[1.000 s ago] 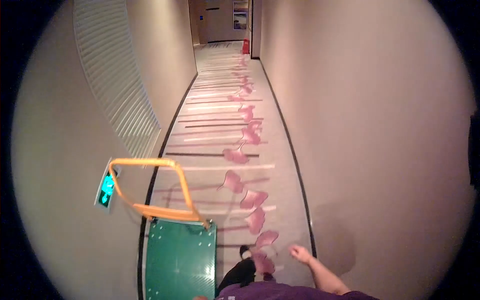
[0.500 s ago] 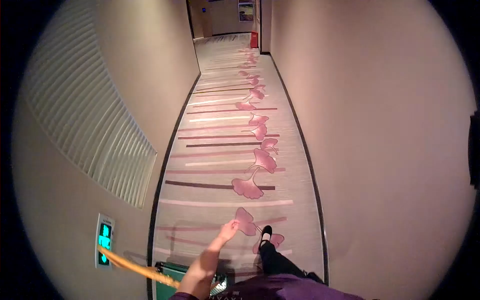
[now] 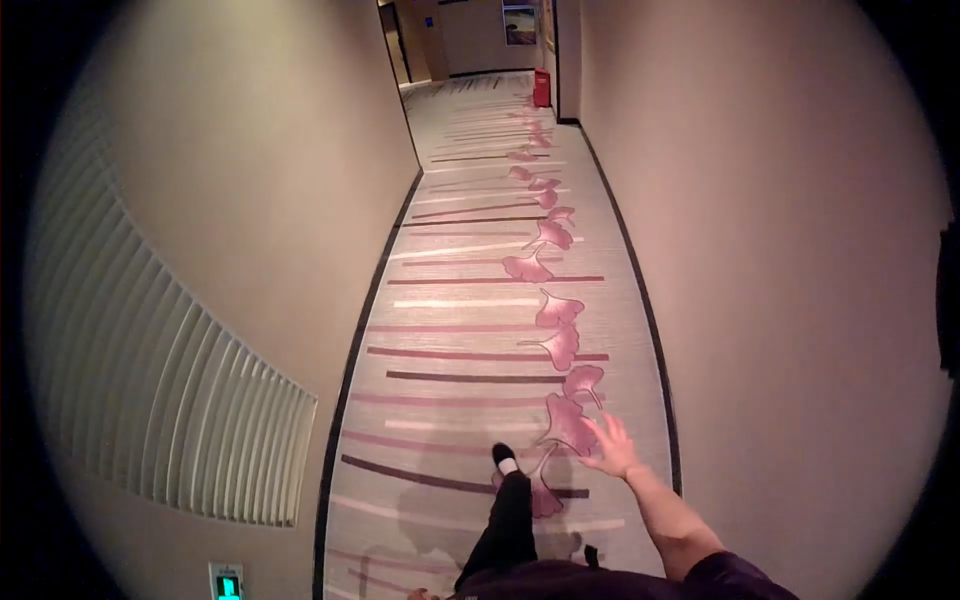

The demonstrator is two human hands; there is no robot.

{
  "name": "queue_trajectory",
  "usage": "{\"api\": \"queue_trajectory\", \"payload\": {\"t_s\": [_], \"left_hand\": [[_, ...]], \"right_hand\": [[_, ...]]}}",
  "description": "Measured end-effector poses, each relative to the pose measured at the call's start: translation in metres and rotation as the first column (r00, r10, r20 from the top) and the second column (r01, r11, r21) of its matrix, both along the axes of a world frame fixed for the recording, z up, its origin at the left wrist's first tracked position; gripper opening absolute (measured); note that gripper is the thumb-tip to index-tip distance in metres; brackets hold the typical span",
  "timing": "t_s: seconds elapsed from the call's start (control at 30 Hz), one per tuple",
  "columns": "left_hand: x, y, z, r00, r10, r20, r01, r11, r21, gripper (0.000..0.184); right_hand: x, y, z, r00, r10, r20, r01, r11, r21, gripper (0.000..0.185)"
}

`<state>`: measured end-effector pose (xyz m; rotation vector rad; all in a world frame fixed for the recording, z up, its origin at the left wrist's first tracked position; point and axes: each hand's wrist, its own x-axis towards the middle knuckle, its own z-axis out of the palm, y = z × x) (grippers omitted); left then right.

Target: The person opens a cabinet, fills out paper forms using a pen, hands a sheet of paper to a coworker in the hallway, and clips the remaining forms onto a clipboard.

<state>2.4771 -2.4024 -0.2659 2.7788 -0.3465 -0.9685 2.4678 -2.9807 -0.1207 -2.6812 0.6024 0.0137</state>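
Observation:
My right hand (image 3: 610, 450) reaches forward over the patterned carpet (image 3: 480, 395), its fingers spread and nothing in them. It is near the right wall. Only a small patch of skin from my left hand (image 3: 417, 594) shows at the bottom edge, next to my dark purple top (image 3: 590, 583). The left fingers are hidden, so I cannot tell what they are doing. One foot in a black shoe (image 3: 504, 458) is stretched out ahead on the carpet, below a dark trouser leg.
The corridor runs between the left wall (image 3: 290, 200) and the right wall (image 3: 760, 280). A slatted vent (image 3: 230, 420) and a lit green panel (image 3: 229, 585) are on the left. Far ahead stand a red box (image 3: 541, 88), a framed picture (image 3: 520, 26) and a doorway (image 3: 402, 45).
I have moved forward along the corridor. My left arm has swung back and my right hand has come forward. The yellow strip and green object at the lower left have left view.

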Motion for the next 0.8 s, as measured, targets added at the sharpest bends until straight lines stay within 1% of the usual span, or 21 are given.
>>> {"api": "queue_trajectory", "payload": {"t_s": [0.07,0.1,0.13,0.17,0.2,0.23,0.27,0.3,0.33,0.37,0.4,0.47,0.5,0.53,0.6,0.63,0.67,0.73,0.77,0.8], "left_hand": [[0.064,-0.032,-0.007,0.987,0.089,-0.136,-0.089,0.996,0.0,0.039],[0.11,-0.059,-0.013,0.982,0.097,-0.165,-0.101,0.995,-0.018,0.039],[0.16,-0.088,-0.017,0.975,0.105,-0.196,-0.117,0.992,-0.049,0.04],[0.213,-0.118,-0.025,0.965,0.12,-0.233,-0.146,0.985,-0.096,0.04],[0.269,-0.151,-0.027,0.941,0.162,-0.298,-0.222,0.958,-0.181,0.041],[0.326,-0.191,-0.018,0.869,0.253,-0.425,-0.395,0.872,-0.289,0.041],[0.38,-0.229,-0.008,0.81,0.303,-0.503,-0.508,0.791,-0.341,0.042],[0.43,-0.274,0.021,0.92,0.204,-0.336,-0.321,0.882,-0.346,0.045],[0.48,-0.32,0.051,0.984,0.094,-0.15,-0.136,0.945,-0.297,0.051],[0.531,-0.38,0.083,0.999,-0.046,0.025,0.05,0.974,-0.221,0.058],[0.568,-0.432,0.124,0.912,-0.299,0.282,0.336,0.937,-0.095,0.074],[0.651,-0.516,0.14,0.769,-0.401,0.498,0.541,0.824,-0.172,0.075],[0.683,-0.559,0.157,0.73,-0.401,0.553,0.582,0.789,-0.196,0.073],[0.707,-0.598,0.173,0.692,-0.398,0.602,0.622,0.752,-0.217,0.071],[0.748,-0.66,0.192,0.673,-0.323,0.666,0.631,0.721,-0.288,0.068],[0.768,-0.686,0.193,0.663,-0.284,0.692,0.632,0.708,-0.315,0.066],[0.786,-0.707,0.185,0.673,-0.24,0.7,0.616,0.705,-0.35,0.063],[0.823,-0.732,0.173,0.659,-0.333,0.675,0.639,0.722,-0.267,0.062],[0.848,-0.736,0.168,0.642,-0.423,0.639,0.665,0.723,-0.189,0.061],[0.868,-0.742,0.162,0.633,-0.508,0.584,0.686,0.718,-0.119,0.06]], "right_hand": [[0.083,-0.013,-0.028,0.998,0.066,-0.004,-0.066,0.998,0.02,0.093],[0.121,-0.023,-0.042,0.992,0.124,-0.014,-0.125,0.991,-0.048,0.087],[0.143,-0.03,-0.078,0.983,0.183,-0.034,-0.186,0.975,-0.12,0.08],[0.158,-0.045,-0.112,0.95,0.261,-0.169,-0.256,0.965,0.051,0.072],[0.171,-0.06,-0.149,0.891,0.342,-0.299,-0.277,0.931,0.238,0.064],[0.195,-0.067,-0.138,0.811,0.416,-0.411,-0.248,0.881,0.403,0.057],[0.212,-0.083,-0.126,0.63,0.624,-0.462,-0.153,0.684,0.714,0.053],[0.225,-0.1,-0.124,0.754,0.459,-0.469,-0.01,0.723,0.691,0.051],[0.236,-0.124,-0.133,0.842,0.271,-0.467,0.138,0.729,0.671,0.049],[0.251,-0.141,-0.116,0.935,0.015,-0.355,0.224,0.75,0.622,0.052],[0.271,-0.155,-0.077,0.948,-0.241,-0.209,0.319,0.748,0.583,0.055],[0.301,-0.209,-0.094,0.96,-0.274,0.064,0.236,0.907,0.349,0.069],[0.327,-0.225,-0.076,0.939,-0.343,0.001,0.33,0.904,0.273,0.076],[0.354,-0.242,-0.046,0.908,-0.414,-0.059,0.418,0.888,0.192,0.083],[0.419,-0.285,-0.025,0.903,-0.43,0.011,0.423,0.893,0.156,0.087],[0.452,-0.306,-0.023,0.902,-0.431,0.043,0.421,0.895,0.146,0.089],[0.49,-0.328,-0.023,0.901,-0.434,0.001,0.428,0.888,0.169,0.089],[0.585,-0.38,-0.017,0.893,-0.449,-0.038,0.447,0.87,0.21,0.089],[0.624,-0.419,-0.048,0.954,-0.301,-0.005,0.283,0.891,0.356,0.078],[0.674,-0.457,-0.062,0.968,-0.06,-0.243,0.169,0.874,0.456,0.06]]}}
